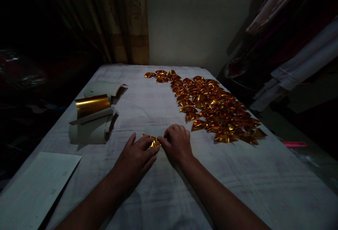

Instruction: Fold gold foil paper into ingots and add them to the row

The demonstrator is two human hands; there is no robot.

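A small folded piece of shiny gold foil (155, 142) lies at the middle front of the white-covered table, between my two hands. My left hand (138, 152) is on its left part, with some fingers over the foil and an outer finger spread away to the left. My right hand (177, 140) is curled at the foil's right end, thumb and fingertips closed on it. Much of the piece is hidden beneath my fingers. Many similar folded gold foil pieces (202, 98) are spread over the right side of the table, with several more at the far edge.
Curled pale sheets (88, 133) lie on the left, and a curled gold sheet (92, 105) rests among them. A flat pale board (39, 184) occupies the near left corner. Beyond the table are a curtain (126, 18), a wall (195, 29) and hanging clothes (303, 61).
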